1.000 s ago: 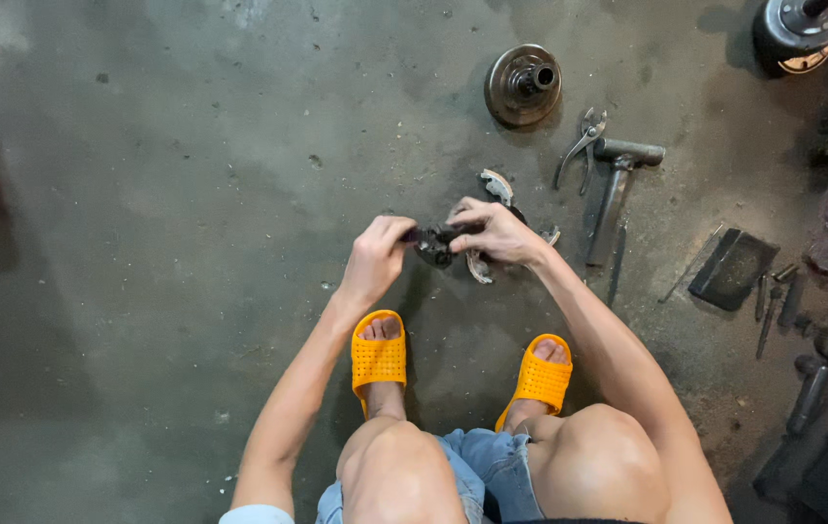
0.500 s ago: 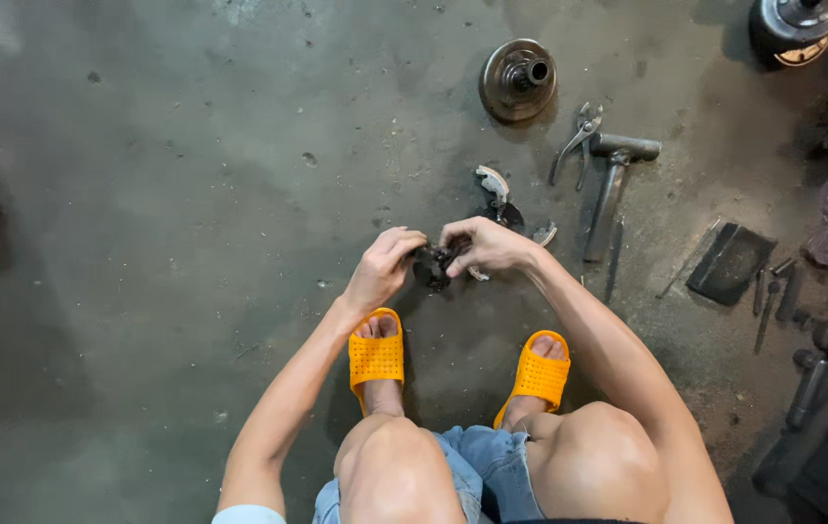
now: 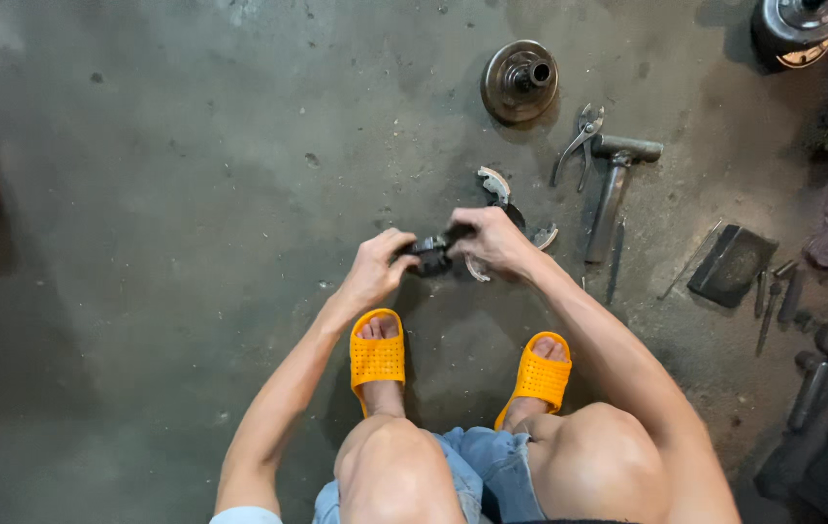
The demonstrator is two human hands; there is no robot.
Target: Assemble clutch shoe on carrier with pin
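Left hand [image 3: 375, 267]: fingers wrapped around the left end of a small dark metal part [image 3: 430, 255], gripping it pretty firmly from the look of it.
Right hand [image 3: 493, 241]: fingers closed over the right end of the same part, so both hands are clamped on it from either side.
Where the part is: held just above the concrete floor [image 3: 191, 194], roughly mid-floor, a bit ahead of the two orange slippers [image 3: 378, 357].
Right behind the hands: curved brake-shoe-looking pieces [image 3: 497, 184] lying on the floor, one close to the right hand.
Further out: a round drum-like metal piece [image 3: 520, 81] toward the far edge, with pliers [image 3: 579, 141] and a hammer [image 3: 615, 184] beside it to the right.
Right edge of the floor: a flat dark block [image 3: 732, 262] and a few loose small tools, all well apart from the hands.
How far along: my guess is mid-job. Stuff is already apart and spread around, the small part is being worked by hand, and nothing looks put back together yet. Can't tell what the part is exactly, it's mostly hidden by the fingers.
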